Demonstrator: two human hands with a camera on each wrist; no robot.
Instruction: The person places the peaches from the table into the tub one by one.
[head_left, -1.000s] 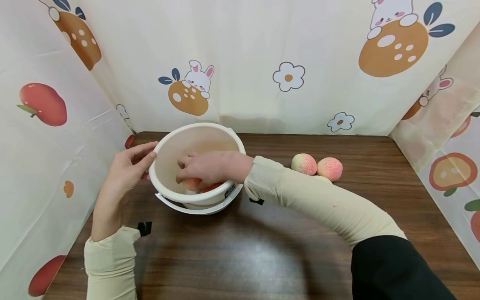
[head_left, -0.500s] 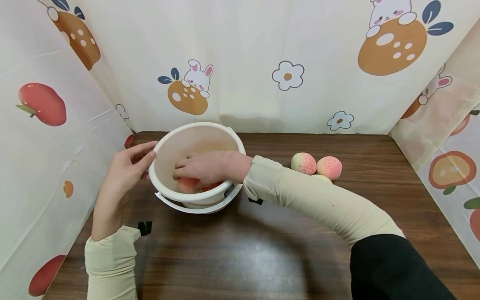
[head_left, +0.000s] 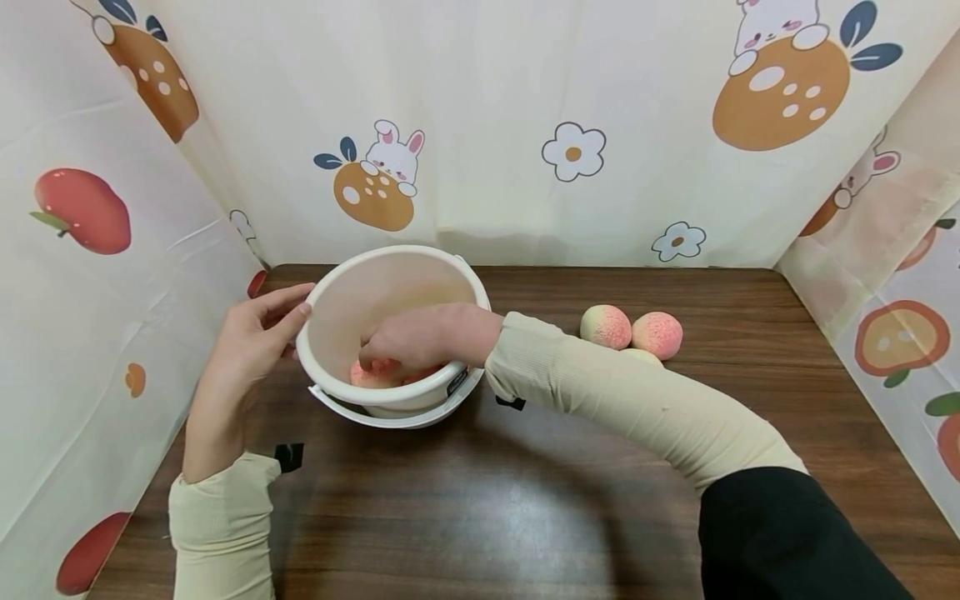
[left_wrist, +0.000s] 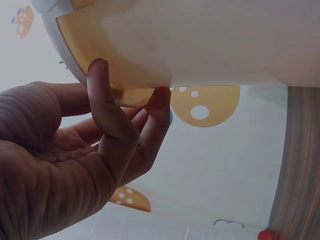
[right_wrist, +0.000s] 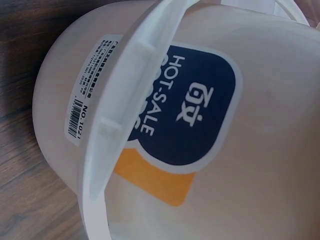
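A white bucket [head_left: 337, 312] stands upright at the back left, its handle [head_left: 408, 422] lowered around the front. My left hand [head_left: 251, 342] holds the bucket's left rim, thumb at the edge; in the left wrist view the fingers of that hand [left_wrist: 110, 140] bend against the bucket [left_wrist: 210, 45]. Inside, my right hand [head_left: 423, 333] has its fingers curled down at the top of a pink peach [head_left: 369, 377]; its thumb and fingertips are largely hidden. More red shows beside that peach, under the palm. The right wrist view shows just the outer wall of the bucket [right_wrist: 270, 125] with its label and handle.
On the brown table [head_left: 525, 517], right of the bucket, lie a yellow-pink peach [head_left: 606, 327], a pink peach [head_left: 657, 335] touching it, and a pale one [head_left: 642, 357] partly behind my right sleeve. Printed curtains [head_left: 487, 200] close the back and both sides.
The fingers of my right hand have drawn in and curled more, and more of the peach under them shows, slightly farther left. My left hand and the bucket stay in place.
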